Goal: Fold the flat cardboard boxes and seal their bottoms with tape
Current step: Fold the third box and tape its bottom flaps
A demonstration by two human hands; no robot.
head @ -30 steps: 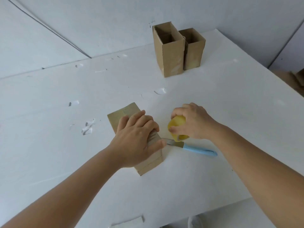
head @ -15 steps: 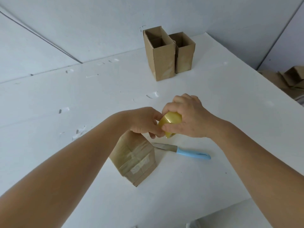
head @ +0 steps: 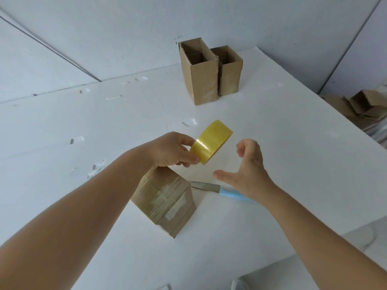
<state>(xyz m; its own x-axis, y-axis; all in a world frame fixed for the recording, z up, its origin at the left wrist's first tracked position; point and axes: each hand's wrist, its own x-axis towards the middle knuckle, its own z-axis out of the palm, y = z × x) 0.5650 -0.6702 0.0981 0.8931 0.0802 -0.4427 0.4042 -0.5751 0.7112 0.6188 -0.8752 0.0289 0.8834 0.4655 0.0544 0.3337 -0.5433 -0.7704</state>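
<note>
**Left hand held tape roll above taped box; right hand free**

Left hand [head: 171, 149] gripped the yellow tape roll [head: 211, 141], thumb and fingers clamped on its near-left rim, roll tilted and lifted clear of the white surface [head: 272, 126]. Right hand [head: 247, 168] hovered just right of the roll, not touching it, thumb stuck out toward the left, fingers loosely curled, nothing in it; blurred a bit.

Cardboard box [head: 165, 197] lay on the surface near centre, directly below the left wrist, its taped bottom facing near and up, several clear tape strips across the flaps. Left forearm hid its far-left part.

Knife [head: 217, 188] with a light blue handle lay flat on the surface just right of the box, blade pointing left toward the box, handle end hidden under the right wrist. Whether the blade tip touched the box, could not tell.

Two upright open-topped boxes stood at the far side, touching: the taller box [head: 199, 74] on the left, the shorter box [head: 229, 72] on the right, slightly farther.

Small tape scraps [head: 189, 122] stuck on the surface, far and left. A pile of brown cardboard [head: 364, 105] sat off the surface at far right.
</note>
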